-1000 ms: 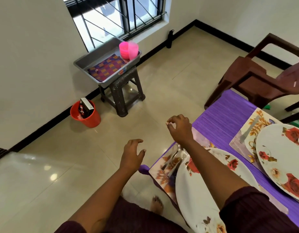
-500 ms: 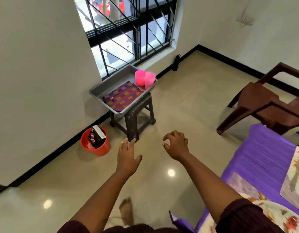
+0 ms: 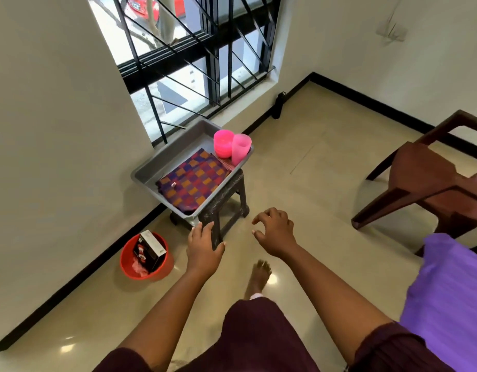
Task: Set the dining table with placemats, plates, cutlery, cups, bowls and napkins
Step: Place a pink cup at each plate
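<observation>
A grey tray (image 3: 162,159) sits on a dark stool (image 3: 226,208) under the window. In it lie folded checked napkins (image 3: 195,181) in purple and orange, a stack of pink bowls (image 3: 221,143) and a pink cup (image 3: 240,148). My left hand (image 3: 203,245) is stretched forward with straight fingers, just short of the tray's near corner, holding nothing. My right hand (image 3: 274,232) hovers to the right of the stool with loosely curled fingers, also holding nothing. The purple tablecloth (image 3: 446,291) of the dining table shows at the right edge.
A red bucket (image 3: 146,257) with a box in it stands on the floor left of the stool. A brown chair (image 3: 430,178) is at the right. A dark bottle (image 3: 279,106) stands by the wall under the window. My bare foot (image 3: 258,275) is on the tiled floor.
I have turned away from the table and stepped toward the stool; the plates and placemats have left the view. Both hands have come closer to the tray.
</observation>
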`<state>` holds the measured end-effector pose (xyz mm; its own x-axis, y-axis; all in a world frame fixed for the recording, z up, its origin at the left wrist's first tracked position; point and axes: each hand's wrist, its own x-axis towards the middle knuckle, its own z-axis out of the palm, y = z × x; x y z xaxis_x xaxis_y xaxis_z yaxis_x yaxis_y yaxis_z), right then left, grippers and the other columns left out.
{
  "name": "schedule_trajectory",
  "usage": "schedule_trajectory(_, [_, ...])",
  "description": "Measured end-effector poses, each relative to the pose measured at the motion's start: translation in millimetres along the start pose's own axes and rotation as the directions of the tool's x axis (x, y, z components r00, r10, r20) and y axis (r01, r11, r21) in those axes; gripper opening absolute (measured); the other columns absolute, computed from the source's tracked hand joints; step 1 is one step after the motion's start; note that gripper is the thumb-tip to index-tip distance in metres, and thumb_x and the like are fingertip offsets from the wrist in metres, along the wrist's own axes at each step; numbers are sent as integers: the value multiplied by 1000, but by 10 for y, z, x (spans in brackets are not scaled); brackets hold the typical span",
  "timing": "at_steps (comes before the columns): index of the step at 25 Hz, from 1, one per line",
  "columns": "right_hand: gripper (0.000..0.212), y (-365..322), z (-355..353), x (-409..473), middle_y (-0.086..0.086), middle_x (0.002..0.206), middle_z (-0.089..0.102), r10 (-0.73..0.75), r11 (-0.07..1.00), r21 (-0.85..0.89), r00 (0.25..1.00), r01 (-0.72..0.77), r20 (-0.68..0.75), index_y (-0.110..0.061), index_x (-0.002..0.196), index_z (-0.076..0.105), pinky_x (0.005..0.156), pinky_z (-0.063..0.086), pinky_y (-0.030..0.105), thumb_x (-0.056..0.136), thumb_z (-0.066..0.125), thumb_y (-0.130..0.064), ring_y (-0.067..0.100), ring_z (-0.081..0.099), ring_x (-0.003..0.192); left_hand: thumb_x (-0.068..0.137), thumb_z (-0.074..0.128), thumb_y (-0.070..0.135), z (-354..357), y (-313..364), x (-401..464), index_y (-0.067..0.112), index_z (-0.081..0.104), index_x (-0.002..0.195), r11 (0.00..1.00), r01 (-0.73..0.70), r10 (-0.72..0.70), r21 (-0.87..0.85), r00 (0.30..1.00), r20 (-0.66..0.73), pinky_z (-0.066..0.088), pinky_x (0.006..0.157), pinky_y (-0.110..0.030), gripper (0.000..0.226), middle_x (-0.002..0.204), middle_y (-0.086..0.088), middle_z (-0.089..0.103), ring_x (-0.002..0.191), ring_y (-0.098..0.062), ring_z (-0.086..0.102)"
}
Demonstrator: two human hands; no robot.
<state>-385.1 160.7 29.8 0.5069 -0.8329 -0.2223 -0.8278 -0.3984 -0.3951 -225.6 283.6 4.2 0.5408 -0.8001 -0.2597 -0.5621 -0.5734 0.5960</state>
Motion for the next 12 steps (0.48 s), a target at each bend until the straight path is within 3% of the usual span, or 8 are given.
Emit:
schedule_trajectory(7, [25, 493, -478, 1359, -1, 129, 46, -11, 1000, 18, 994, 9, 109, -30, 115, 58, 102, 31, 39, 91, 59, -33, 24, 34, 128, 90, 65, 32, 19, 588, 1292, 18, 47, 138, 992, 127, -126, -21, 992, 26, 31, 110, -36, 54, 142, -5, 41, 132, -24, 34])
schedule_trajectory(12, [30, 879, -868, 2224, 2, 132, 45, -33, 998, -45, 985, 41, 171, -28, 120, 55, 101, 33, 38, 91, 59, -35, 26, 36, 126, 92, 63, 32, 218, 1153, 1963, 18, 47, 137, 970, 235, -232, -70, 972, 48, 30, 111, -36, 50, 143, -4, 38, 134, -24, 32])
